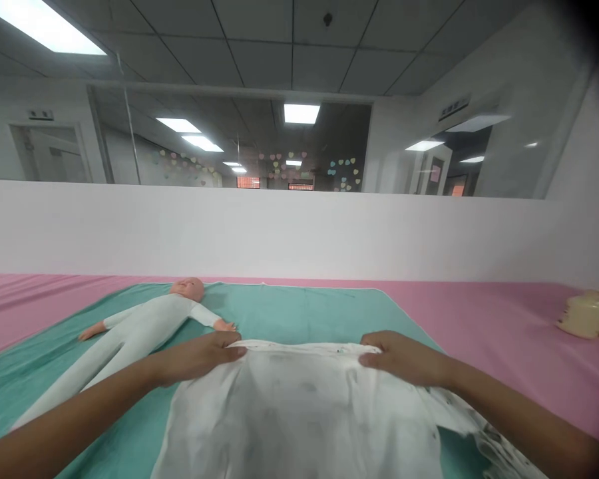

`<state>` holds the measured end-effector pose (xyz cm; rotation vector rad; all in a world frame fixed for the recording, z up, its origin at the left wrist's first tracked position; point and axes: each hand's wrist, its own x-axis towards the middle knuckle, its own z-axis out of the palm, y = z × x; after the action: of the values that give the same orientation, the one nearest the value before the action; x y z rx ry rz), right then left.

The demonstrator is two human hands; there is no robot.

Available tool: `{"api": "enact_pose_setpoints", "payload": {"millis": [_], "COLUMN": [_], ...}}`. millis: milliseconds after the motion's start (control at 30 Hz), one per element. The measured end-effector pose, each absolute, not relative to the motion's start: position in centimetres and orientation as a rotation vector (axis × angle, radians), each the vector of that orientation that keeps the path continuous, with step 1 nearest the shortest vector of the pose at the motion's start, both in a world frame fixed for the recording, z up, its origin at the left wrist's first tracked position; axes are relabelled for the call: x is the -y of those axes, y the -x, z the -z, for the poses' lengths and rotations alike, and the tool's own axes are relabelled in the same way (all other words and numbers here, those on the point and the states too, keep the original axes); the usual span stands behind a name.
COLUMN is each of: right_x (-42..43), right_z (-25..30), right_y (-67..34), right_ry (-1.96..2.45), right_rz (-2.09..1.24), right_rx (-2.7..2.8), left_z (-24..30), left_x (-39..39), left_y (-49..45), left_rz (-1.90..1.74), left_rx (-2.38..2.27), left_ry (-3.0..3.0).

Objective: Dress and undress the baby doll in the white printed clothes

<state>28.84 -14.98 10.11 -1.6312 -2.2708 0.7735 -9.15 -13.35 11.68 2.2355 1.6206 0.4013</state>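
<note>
The white cloth (299, 406) is held up by both hands at the bottom centre, over the green mat (299, 309). Its left top corner is pinched between the thumb and fingers of the left hand (207, 357), and its right top corner is gripped the same way by the right hand (404, 357). The top edge is drawn nearly straight between the two grips, while the rest is hung down toward the camera and cut off by the lower border. Small faint marks can be seen on it, and loose folds are gathered under the right forearm.

To the left, a doll (152, 319) in a white suit is laid on the mat, its head at the far side and its arms spread. One of its hands is placed just beyond the left hand; its legs are partly covered by the left forearm.

The mat is spread over a pink sheet (479, 319), which is backed by a white wall (299, 229) with a window (229, 140) above. At the far right, a cream object (584, 316) is cut off by the border; what it is cannot be told.
</note>
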Motion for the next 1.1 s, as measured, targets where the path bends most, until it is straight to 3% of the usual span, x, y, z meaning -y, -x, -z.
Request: {"api": "enact_pose_setpoints", "payload": {"millis": [200,533,767,1000,1100], "right_x": [4.2,-3.1,-0.2,6.8,7.8], "right_z": [-5.3,1.6,4.2,5.1,5.9], "right_y": [-30.1,-29.1,-25.9,-17.7,-15.9], "right_ry": [1.708,2.013,1.804,1.44,1.513], "right_rz": [-0.714,-0.049,0.263,0.064,-0.061], "right_rx": [2.339,2.169,2.033,2.203,2.202], "left_z": [-6.4,0.7,1.5,4.2,5.5], "left_x": [3.1,-6.8,-2.8,5.4,6.2], "left_y": [6.7,4.4,5.5,0.4,-2.1], "left_rz": [-0.109,-0.183,-0.414,-0.762,-0.636], "left_rx": [-1.541,-1.93,-2.036,-1.5,-1.47], "left_ry": [-2.418,-2.342,-2.459,-2.747,-2.665]}}
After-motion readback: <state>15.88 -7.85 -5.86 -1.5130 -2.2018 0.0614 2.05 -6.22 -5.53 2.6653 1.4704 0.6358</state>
